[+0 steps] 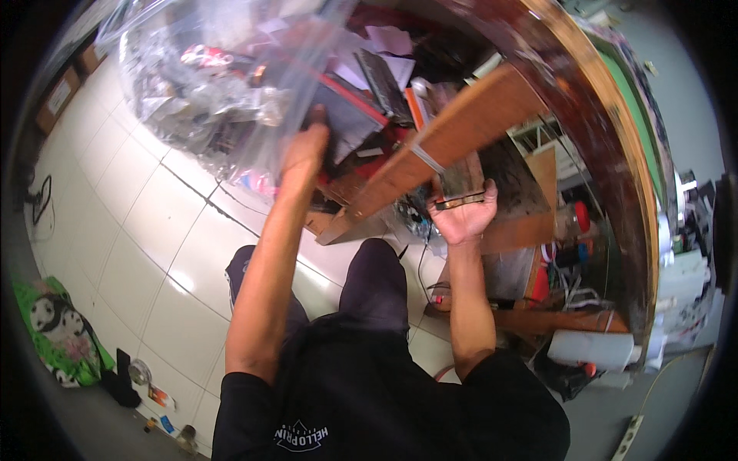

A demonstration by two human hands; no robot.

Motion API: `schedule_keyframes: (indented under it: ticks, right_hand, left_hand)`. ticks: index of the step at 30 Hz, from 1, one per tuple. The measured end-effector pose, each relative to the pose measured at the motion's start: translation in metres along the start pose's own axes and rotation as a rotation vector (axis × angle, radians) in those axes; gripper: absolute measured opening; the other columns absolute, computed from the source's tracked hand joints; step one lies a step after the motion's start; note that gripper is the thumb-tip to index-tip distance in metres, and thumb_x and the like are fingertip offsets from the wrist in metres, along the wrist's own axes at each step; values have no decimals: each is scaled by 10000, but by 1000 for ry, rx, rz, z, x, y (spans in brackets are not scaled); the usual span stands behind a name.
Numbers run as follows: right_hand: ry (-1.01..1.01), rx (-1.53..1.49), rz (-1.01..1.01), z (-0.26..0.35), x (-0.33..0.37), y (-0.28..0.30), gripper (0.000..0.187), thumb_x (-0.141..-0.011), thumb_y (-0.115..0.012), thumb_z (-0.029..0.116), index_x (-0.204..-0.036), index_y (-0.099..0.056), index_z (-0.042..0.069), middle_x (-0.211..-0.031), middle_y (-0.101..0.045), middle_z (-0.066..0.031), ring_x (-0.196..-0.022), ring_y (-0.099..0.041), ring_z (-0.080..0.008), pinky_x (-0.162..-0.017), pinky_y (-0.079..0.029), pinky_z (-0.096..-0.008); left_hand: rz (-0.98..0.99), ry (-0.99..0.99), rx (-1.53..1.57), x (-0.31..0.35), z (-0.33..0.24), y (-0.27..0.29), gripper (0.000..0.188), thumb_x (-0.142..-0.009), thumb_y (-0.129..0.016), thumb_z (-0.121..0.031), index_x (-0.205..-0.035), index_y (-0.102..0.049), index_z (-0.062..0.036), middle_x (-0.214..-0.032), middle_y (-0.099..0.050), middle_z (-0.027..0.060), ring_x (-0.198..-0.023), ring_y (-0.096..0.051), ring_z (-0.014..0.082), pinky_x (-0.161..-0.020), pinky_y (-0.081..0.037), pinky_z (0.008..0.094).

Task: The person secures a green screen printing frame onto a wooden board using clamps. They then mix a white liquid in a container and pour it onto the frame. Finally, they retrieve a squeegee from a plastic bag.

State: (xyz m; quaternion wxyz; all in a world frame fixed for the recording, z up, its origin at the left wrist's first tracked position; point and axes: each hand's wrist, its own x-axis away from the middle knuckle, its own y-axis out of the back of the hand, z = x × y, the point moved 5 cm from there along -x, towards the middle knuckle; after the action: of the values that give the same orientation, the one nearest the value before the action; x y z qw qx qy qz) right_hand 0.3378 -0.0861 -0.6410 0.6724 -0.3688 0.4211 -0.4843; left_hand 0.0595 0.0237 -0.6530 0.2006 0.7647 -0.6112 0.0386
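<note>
My left hand (306,146) reaches in beside a large clear plastic bag (223,84) stuffed with crumpled wrappers. Its thumb points up next to a dark grey flat thing with a red edge (350,115), perhaps a folder; the other fingers are hidden. My right hand (464,217) is turned palm up, with its fingers and thumb curled round the near end of a flat brown wooden piece (463,175). A thin brownish strip (460,202) crosses that end, over the palm. Between my hands slants a long brown wooden board (438,138), with a pale tie wound round it.
Papers and clutter (377,58) fill the space beyond the board. A curved wooden tabletop edge (623,146) overhangs on the right, above a red-lidded jar (573,220) and cables. White floor tiles (165,269) spread left, with a green panda-print bag (58,330).
</note>
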Motion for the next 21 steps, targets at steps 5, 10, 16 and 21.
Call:
schedule_keyframes:
  ticks: [5,10,16,21]
  right_hand:
    - [47,1,-55,-1,52,19,747,-903,-709,476,-1559,-486,196,-1575,-490,-212,-1363,-512,-501,-971,-547,-584]
    - [56,-87,-50,-10,82,13,892,-861,-742,462,-1626,-380,178,-1592,-442,-253,-1359,-487,-573,-960,-554,-590]
    - [128,85,-46,-7,106,2,989,-834,-743,447,-1662,-309,127,-1620,-417,-243,-1368,-500,-553,-945,-549,-568]
    - [248,608,-316,1,131,0,959,-786,-672,376,-1626,-363,32,-1544,-530,-233,-1332,-578,-474,-944,-548,-518]
  left_hand:
    - [-78,-229,169,-2,6,-2,1053,-955,-630,-683,-1594,-326,96,-1601,-439,315,-1507,-431,394,-1229,-309,376]
    - [-43,-330,225,-25,29,-5,963,-1047,-468,-663,-1610,-303,100,-1584,-460,307,-1469,-461,402,-1215,-316,376]
    - [-6,-420,-34,-30,39,3,897,-1097,-394,-589,-1621,-228,119,-1618,-356,381,-1529,-354,454,-1263,-241,421]
    - [-137,-610,-89,9,30,2,820,-1107,-453,-500,-1559,-315,171,-1581,-375,410,-1515,-347,493,-1268,-237,474]
